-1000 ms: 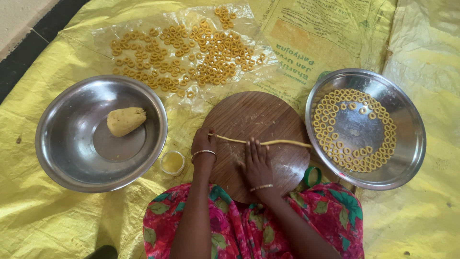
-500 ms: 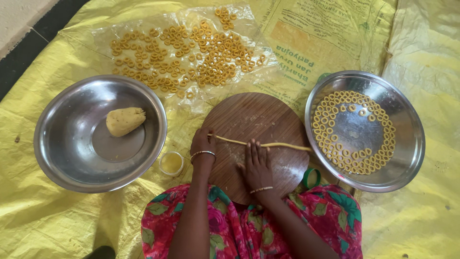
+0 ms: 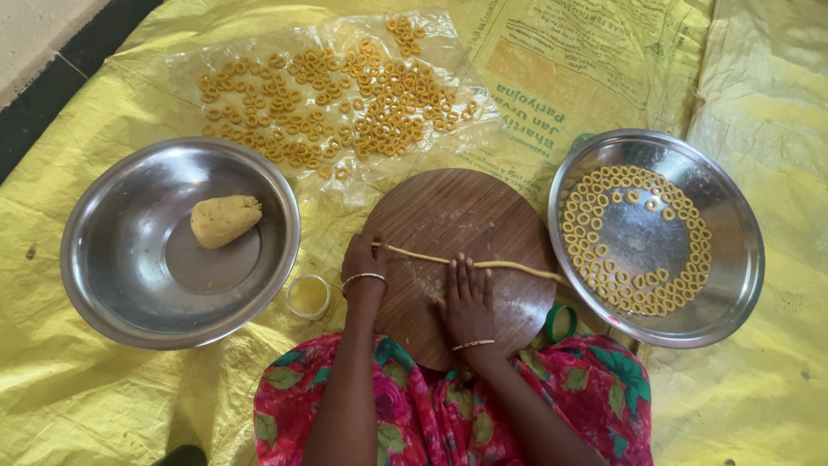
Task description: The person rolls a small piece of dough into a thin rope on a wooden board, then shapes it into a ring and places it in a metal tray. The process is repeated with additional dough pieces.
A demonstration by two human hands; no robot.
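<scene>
A thin yellow dough rope (image 3: 509,267) lies across a round wooden board (image 3: 448,216). My left hand (image 3: 364,261) rests on the rope's left end with its fingers curled over it. My right hand (image 3: 467,298) lies flat, fingers spread, with the fingertips on the middle of the rope. Both wrists carry bangles. The rope's right end reaches the board's right edge.
A steel bowl (image 3: 112,285) on the left holds a lump of dough (image 3: 224,219). On the right, a steel plate (image 3: 733,259) holds several dough rings. More rings lie on a clear plastic sheet (image 3: 345,95) beyond the board. A small cup of oil (image 3: 309,295) and a green ring (image 3: 561,324) sit beside the board.
My right hand has slid slightly along the rope. The rope lies about the same, and the left hand has stayed at its end.
</scene>
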